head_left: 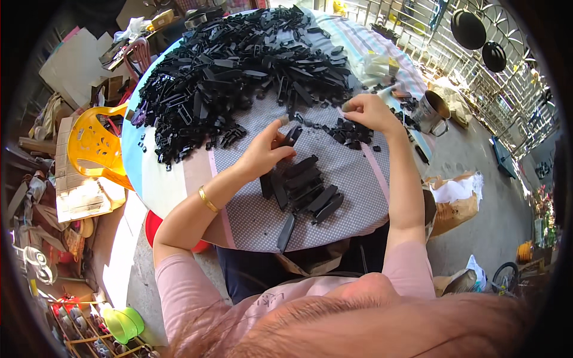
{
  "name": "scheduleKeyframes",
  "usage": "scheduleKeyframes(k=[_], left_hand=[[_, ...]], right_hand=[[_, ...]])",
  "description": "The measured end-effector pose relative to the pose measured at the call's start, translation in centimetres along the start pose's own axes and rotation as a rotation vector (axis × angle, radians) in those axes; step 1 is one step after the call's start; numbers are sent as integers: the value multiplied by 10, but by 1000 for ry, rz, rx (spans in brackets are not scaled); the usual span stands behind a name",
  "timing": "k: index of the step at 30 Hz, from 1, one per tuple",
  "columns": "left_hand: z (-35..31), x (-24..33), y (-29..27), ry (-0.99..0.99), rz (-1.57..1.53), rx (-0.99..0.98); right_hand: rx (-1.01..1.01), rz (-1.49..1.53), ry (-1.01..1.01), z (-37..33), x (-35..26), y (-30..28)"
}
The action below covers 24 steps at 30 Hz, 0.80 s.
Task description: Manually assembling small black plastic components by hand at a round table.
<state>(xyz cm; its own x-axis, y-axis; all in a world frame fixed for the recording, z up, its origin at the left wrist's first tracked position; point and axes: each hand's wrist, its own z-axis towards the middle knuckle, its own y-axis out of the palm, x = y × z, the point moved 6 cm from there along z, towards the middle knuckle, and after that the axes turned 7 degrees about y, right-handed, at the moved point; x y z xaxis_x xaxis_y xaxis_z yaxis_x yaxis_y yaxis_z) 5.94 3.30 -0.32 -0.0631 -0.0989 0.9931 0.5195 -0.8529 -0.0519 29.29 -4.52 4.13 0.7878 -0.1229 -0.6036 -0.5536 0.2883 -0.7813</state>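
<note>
My left hand (265, 146), with a gold bangle on its wrist, grips a long black plastic piece (291, 136) between thumb and fingers, above the dotted tablecloth. My right hand (369, 113) is closed in a pinch at the upper edge of a small heap of little black parts (351, 132); whatever is between its fingertips is too small to make out. Nearer to me lies a group of long black plastic pieces (304, 182), roughly side by side. One single piece (286, 232) lies apart from them by the table's near edge.
A large pile of black plastic parts (221, 71) covers the far left of the round table. A metal mug (431, 112) and a clear plastic bag (376, 65) stand at the right. Beside the table are a yellow chair (89, 140) and a paper sack (456, 206).
</note>
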Motion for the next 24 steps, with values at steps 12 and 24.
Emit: scheduleKeyframes(k=[12,24], left_hand=[[1,30,20,186,766,-540],[109,13,-26,85,1204,208]], right_hand=[[-223,-379,57,-15,-29,28],[-173,-312,-88,-18,-49,42]])
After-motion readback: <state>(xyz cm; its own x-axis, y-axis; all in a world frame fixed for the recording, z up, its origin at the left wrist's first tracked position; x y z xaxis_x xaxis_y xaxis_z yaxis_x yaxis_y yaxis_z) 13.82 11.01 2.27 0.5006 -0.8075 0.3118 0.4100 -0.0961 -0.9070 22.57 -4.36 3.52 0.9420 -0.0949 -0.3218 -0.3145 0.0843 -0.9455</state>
